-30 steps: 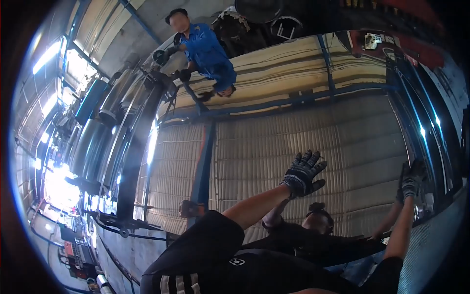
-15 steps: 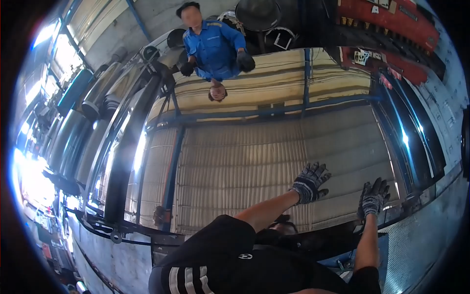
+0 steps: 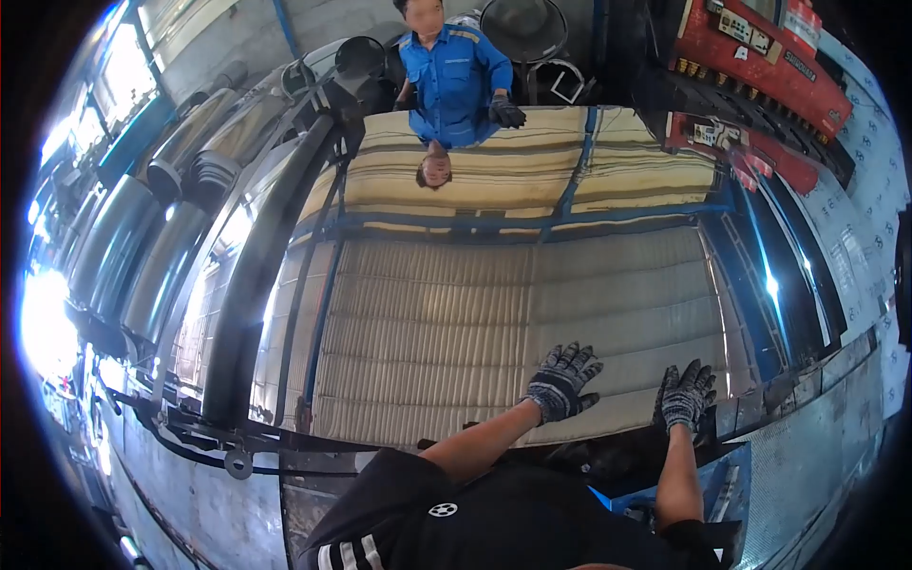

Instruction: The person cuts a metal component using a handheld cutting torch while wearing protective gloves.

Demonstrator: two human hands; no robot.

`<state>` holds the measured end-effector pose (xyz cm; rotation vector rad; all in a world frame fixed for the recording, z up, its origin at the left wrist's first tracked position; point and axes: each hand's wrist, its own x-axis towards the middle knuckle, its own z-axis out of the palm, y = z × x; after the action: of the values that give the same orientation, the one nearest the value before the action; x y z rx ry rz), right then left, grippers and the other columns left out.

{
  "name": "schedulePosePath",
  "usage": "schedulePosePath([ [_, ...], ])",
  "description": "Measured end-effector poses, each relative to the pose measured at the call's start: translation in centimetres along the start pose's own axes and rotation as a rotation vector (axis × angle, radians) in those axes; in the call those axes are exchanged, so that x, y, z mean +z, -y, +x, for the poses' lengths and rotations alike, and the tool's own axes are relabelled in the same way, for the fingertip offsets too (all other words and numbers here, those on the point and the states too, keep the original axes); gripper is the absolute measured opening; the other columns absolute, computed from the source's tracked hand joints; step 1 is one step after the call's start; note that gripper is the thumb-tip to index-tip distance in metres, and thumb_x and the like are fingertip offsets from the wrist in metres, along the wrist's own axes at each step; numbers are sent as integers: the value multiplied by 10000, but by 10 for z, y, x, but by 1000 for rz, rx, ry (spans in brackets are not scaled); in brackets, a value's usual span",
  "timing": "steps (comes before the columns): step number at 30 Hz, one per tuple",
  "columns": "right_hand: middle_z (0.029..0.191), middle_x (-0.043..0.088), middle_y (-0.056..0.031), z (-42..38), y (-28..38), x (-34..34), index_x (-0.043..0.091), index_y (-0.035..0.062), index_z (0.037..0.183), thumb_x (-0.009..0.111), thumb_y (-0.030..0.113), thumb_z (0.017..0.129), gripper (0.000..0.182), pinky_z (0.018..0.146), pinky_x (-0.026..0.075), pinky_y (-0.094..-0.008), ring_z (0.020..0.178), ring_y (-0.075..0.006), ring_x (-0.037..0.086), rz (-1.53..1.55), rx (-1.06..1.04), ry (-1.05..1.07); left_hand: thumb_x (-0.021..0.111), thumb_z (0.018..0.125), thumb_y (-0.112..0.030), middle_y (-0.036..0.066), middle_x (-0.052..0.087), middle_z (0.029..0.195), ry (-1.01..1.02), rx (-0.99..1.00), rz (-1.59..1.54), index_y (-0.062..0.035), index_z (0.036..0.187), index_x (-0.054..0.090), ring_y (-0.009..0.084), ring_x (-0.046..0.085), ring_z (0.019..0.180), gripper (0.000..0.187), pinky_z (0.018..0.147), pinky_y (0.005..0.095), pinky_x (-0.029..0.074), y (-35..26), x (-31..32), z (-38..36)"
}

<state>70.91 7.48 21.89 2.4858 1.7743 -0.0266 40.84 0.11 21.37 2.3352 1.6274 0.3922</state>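
A large mirror-like metal sheet [image 3: 456, 313] lies flat in front of me and reflects the roof. On its near part rests my left hand [image 3: 562, 383], in a grey and black knitted glove, with the fingers spread and nothing held. My right hand [image 3: 686, 397], gloved the same way, is at the sheet's near right part, its fingers apart and empty. Across the sheet, at its far edge, stands a co-worker [image 3: 451, 81] in a blue shirt, with one dark-gloved hand [image 3: 506, 112] by that edge.
Shiny metal rolls [image 3: 123, 242] lie at the left, beside a long dark roller bar [image 3: 252, 313]. A red machine [image 3: 769, 62] stands at the far right. A blue tray [image 3: 727, 489] with items is near my right forearm. Large round drums [image 3: 524, 28] are at the back.
My view has shifted. Both my hands appear further left and slightly lower, still spread. Against the sheet's near edge, my left hand looks closer. The co-worker's hand has lowered to the far edge.
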Motion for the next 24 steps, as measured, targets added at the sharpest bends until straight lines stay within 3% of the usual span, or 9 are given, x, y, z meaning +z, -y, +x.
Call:
schedulePosePath([
  [8, 1740, 237, -198, -35, 24, 58, 293, 139, 1674, 359, 672, 1055, 820, 1278, 163, -612, 1607, -405, 204, -7, 11, -38, 588, 986, -561, 205, 364, 1671, -94, -36, -19, -158, 1550, 508, 438, 285, 1563, 698, 1277, 614, 171, 59, 29, -135],
  [17, 1750, 213, -188, 1, 8, 48, 276, 150, 1683, 370, 686, 1041, 842, 1283, 110, -616, 1623, -397, 144, 10, 29, -4, 626, 967, -553, 191, 338, 1691, -47, -88, -43, -153, 1572, 480, 423, 266, 1576, 740, 1288, 589, 160, 40, 4, -135],
  [24, 1761, 176, -185, -7, 19, 61, 264, 171, 1689, 371, 700, 1032, 849, 1277, 95, -638, 1633, -397, 100, 27, 29, 43, 638, 912, -678, 216, 294, 1706, 44, -57, -9, -138, 1604, 434, 453, 212, 1591, 902, 1292, 607, 119, 47, 11, -163],
])
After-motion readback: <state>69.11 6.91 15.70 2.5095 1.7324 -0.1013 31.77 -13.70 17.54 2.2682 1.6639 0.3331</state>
